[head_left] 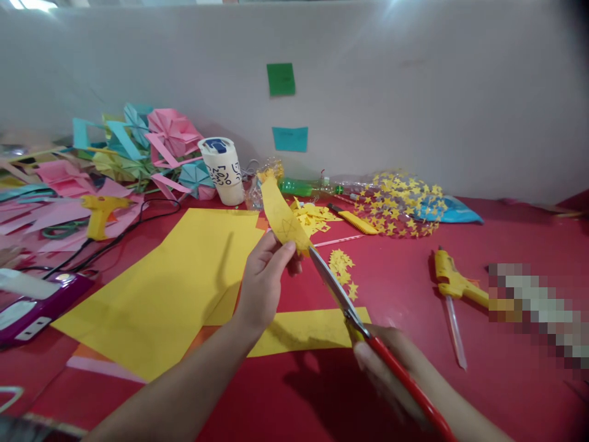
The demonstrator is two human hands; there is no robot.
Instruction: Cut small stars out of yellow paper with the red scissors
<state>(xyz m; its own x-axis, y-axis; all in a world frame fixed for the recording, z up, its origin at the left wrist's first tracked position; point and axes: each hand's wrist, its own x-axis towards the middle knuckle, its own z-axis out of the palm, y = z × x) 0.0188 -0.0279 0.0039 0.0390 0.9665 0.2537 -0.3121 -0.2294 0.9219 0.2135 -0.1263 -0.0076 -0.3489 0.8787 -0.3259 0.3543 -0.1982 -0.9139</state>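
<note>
My left hand (267, 276) pinches a yellow paper strip (281, 212) that has a star outline drawn near its lower end. Closed around red-handled scissors (335, 291) is my right hand (391, 362), partly blurred. The scissor tips touch the strip's lower right edge, close to my left thumb. Small yellow cut stars (341, 267) lie on the red table just beyond the blades. Beneath the scissors a second yellow strip (304, 331) lies flat, and large yellow sheets (170, 288) are to the left of my left hand.
Yellow glue guns rest at left (99, 215) and right (451, 279). A white tumbler (224, 172), a yellow cutter (359, 222), paper scraps (315, 216) and a star-covered ball (400, 202) stand or lie farther back. Folded paper flowers (170, 132) fill the back left; a purple power strip (46, 307) is at left.
</note>
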